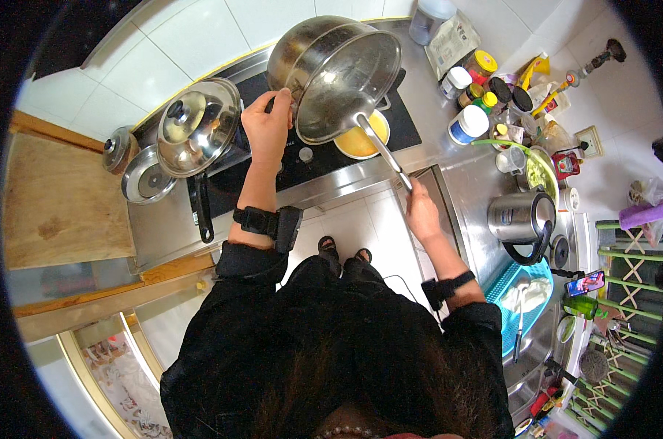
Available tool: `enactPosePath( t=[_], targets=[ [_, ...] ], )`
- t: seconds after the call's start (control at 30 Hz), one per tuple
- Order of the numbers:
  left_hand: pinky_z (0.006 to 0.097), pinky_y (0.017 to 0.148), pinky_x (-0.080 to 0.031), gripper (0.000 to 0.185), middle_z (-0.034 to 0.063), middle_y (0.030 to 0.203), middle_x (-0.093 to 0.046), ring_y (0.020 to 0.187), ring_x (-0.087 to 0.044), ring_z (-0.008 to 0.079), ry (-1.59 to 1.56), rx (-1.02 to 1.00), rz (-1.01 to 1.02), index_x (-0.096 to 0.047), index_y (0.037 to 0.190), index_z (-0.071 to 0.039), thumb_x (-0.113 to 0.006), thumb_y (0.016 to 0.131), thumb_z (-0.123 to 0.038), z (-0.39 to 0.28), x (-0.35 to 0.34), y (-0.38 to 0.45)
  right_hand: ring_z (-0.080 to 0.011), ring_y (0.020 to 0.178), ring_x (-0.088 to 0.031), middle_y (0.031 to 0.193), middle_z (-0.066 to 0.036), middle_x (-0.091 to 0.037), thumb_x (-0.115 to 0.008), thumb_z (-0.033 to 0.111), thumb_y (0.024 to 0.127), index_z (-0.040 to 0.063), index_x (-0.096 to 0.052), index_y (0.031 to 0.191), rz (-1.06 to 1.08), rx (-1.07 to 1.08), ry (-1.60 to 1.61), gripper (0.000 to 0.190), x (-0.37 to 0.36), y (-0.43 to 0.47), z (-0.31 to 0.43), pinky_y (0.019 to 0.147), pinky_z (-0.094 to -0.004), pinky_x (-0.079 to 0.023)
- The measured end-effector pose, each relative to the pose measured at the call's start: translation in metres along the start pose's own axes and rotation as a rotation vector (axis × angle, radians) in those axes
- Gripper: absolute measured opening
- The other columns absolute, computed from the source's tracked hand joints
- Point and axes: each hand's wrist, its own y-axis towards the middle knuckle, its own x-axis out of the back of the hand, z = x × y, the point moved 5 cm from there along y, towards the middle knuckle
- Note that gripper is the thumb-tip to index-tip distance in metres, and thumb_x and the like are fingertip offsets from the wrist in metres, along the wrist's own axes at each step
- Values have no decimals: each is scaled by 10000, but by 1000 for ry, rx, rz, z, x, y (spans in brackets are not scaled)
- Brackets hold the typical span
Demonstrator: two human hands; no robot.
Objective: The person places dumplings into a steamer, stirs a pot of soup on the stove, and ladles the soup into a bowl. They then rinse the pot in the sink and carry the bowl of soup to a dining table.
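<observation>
My left hand (268, 127) is closed around the side handle of a large metal wok (315, 46), which is tilted with its opening toward me and to the right. In my right hand (421, 211) is the metal handle of a ladle (383, 147), whose bowl end lies at the wok's lower inner side. Partly hidden beneath the wok's rim, a pale-rimmed bowl (359, 156) holds yellow-orange liquid over the black cooktop (320, 163). Any contents of the wok cannot be made out clearly.
A lidded pan (202, 131) with a black handle stands at left, beside a small metal pan (146, 176). Jars, including a white-capped one (467, 125), line the right counter. Nearer are an electric kettle (515, 217), a blue basket (508, 329) and a sink (534, 351).
</observation>
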Motion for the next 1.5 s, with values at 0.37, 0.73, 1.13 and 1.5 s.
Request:
enactPosePath(
  t=[0.37, 0.73, 1.13, 1.5],
  targets=[
    [226, 430, -347, 240, 9, 532, -519, 456, -444, 61, -28, 9, 6, -639, 731, 45, -611, 872, -148, 13, 1, 6, -398, 934, -596, 1060, -223, -594, -549, 122, 869, 30, -499, 1194, -6, -13, 5, 341, 71, -48, -10, 778, -458, -487],
    [237, 434, -351, 262, 43, 548, -547, 442, -446, 92, -76, 31, 59, -638, 731, 52, -588, 884, -154, 4, -2, 5, -388, 1006, -580, 1050, -247, -601, -514, 156, 919, 30, -466, 1244, 234, 100, 478, 352, 5, 47, 43, 825, -413, -461],
    [219, 417, -324, 249, 21, 523, -520, 427, -428, 71, -138, 44, 48, -625, 705, 45, -593, 875, -134, 3, -2, 4, -360, 805, -613, 932, -168, -581, -554, 92, 855, 60, -488, 1180, -282, 168, -156, 334, 53, 54, 33, 682, -448, -506],
    [233, 429, -350, 254, 46, 548, -537, 432, -442, 101, -130, 46, 56, -625, 734, 50, -591, 886, -151, 4, 4, 10, -376, 812, -617, 950, -184, -582, -536, 143, 878, 64, -464, 1212, -144, 90, -111, 351, 29, -2, -3, 689, -462, -504]
  ],
)
